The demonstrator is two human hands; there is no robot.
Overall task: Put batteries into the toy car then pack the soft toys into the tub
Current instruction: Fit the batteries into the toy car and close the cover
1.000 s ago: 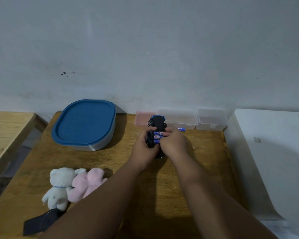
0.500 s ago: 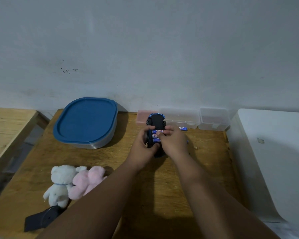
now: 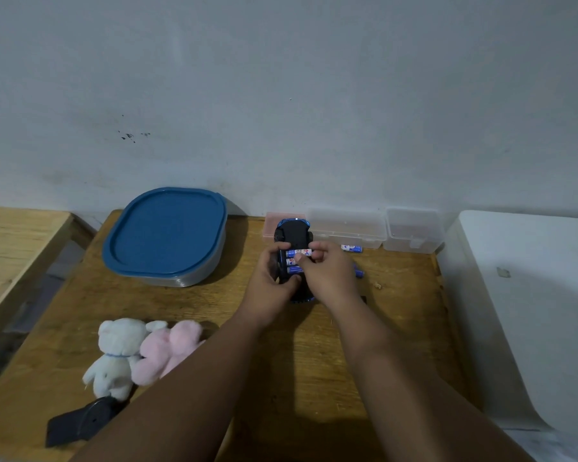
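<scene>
Right of the tub, toy car: a black-and-blue plastic toy car (image 3: pixel 292 233) was held underside up over the wooden table (image 3: pixel 297 361), to the right of the rounded grey plastic tub (image 3: pixel 181 280), whose blue lid (image 3: pixel 166 231) was on.
Batteries: three blue-and-white batteries (image 3: pixel 297 252) lay side by side in the car's open bay.
Left hand: the left hand (image 3: pixel 267 288) was curled round the car's left side, gripping it.
Right hand: the right hand (image 3: pixel 331 278) was bent over the bay, its thumb and fingertips pinching the batteries.
Loose battery: one loose blue-and-white battery (image 3: pixel 351 248) lay on the table farther right of the tub, past the car.
Soft toys: a white plush bear (image 3: pixel 116 355) and a pink plush toy (image 3: pixel 167 351) lay touching each other in front of the tub, outside it.
Black piece: a flat black plastic piece (image 3: pixel 80 423) lay nearer the person than the tub, just beside the bear's feet.
Boxes: a small pink box (image 3: pixel 272 223) and two clear plastic boxes (image 3: pixel 346 226) stood in a row along the wall, right of the tub.
</scene>
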